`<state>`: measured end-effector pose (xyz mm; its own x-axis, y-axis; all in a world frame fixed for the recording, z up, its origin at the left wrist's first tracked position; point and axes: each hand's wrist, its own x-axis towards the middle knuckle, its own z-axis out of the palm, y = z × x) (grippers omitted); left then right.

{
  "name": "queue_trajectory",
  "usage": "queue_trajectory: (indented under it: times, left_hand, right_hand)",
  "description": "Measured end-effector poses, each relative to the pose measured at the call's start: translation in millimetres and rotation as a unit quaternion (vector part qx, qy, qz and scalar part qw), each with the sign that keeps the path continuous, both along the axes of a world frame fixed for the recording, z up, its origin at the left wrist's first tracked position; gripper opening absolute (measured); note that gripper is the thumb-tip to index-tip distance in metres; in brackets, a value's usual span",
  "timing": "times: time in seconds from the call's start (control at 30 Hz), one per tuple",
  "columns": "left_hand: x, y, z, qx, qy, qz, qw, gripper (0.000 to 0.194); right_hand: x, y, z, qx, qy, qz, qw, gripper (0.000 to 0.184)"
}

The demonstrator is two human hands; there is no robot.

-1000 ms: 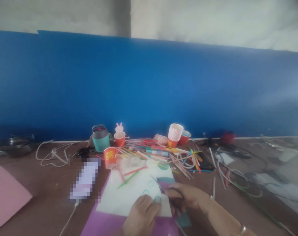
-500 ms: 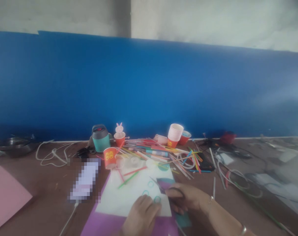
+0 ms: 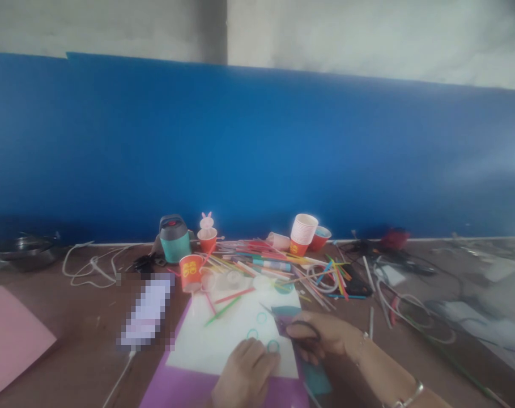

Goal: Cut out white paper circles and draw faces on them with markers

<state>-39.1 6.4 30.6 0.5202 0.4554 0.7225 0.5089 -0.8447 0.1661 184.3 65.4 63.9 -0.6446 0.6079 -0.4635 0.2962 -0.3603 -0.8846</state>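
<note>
Head view: the right hand (image 3: 319,335) grasps dark-handled scissors (image 3: 281,324) at the right side of a white sheet (image 3: 215,343).
The sheet, marked with small teal rings (image 3: 262,317), lies over a purple sheet (image 3: 184,388) on the brown worktop (image 3: 83,323); the left hand (image 3: 245,371) rests on its near part, fingers curled, though I cannot tell whether they pinch the paper. A red stick (image 3: 235,295) and a green stick (image 3: 222,311) lie across its far part, near a red cup (image 3: 191,275).
</note>
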Motion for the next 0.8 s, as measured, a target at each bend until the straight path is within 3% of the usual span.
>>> queue_trajectory:
  times: [0.37, 0.53, 0.8]
  left_hand:
    - [-2.3, 0.0, 1.2, -0.020, 0.005, 0.001, 1.000, 0.026]
    - [-1.1, -0.7, 1.1, -0.007, -0.003, 0.005, 1.000, 0.023]
    - [-1.5, -0.4, 0.0, 0.004, -0.006, -0.001, 1.000, 0.026]
  right_hand:
    - [4.2, -5.2, -11.0, -0.020, 0.018, 0.016, 1.000, 0.052]
    - [12.8, 3.9, -1.7, -0.050, -0.029, 0.065, 0.996, 0.043]
    - [16.2, 24.8, 14.7, -0.035, -0.088, 0.156, 0.983, 0.024]
